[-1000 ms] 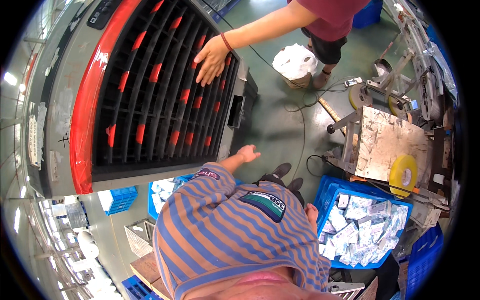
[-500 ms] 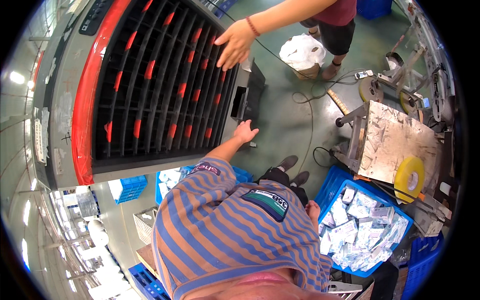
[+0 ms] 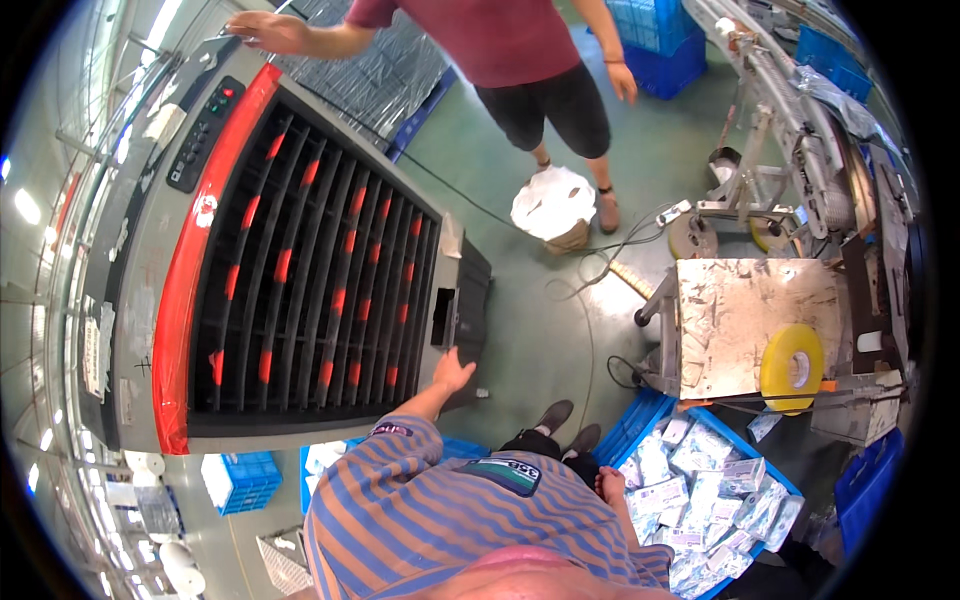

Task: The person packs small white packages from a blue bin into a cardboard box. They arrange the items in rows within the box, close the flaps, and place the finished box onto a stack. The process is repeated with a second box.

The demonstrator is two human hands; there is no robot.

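Observation:
A large grey air cooler (image 3: 140, 340) with a black louvred grille (image 3: 315, 290) and red tape along one side stands at the left. My left hand (image 3: 455, 371) is at its near right corner, just below a dark rectangular slot (image 3: 442, 318). Its thumb stands apart from the fingers and nothing is held; I cannot tell whether it touches the casing. My right hand (image 3: 610, 484) hangs low beside a blue crate (image 3: 783, 478) of white-and-blue packets (image 3: 690, 490). Its fingers are loosely bent, with nothing seen in them.
Across from me, a co-worker in a maroon shirt has one hand (image 3: 268, 32) at the cooler's far top corner. A white-lined bin (image 3: 553, 205) and loose cables (image 3: 590, 270) are on the floor. At right stands a worn metal table (image 3: 745, 315) with a yellow tape roll (image 3: 791, 368).
The view has shifted, showing more of the co-worker. Their hand has gone from the grille to the cooler's far top corner. My left hand stays by the near corner, close to the slot.

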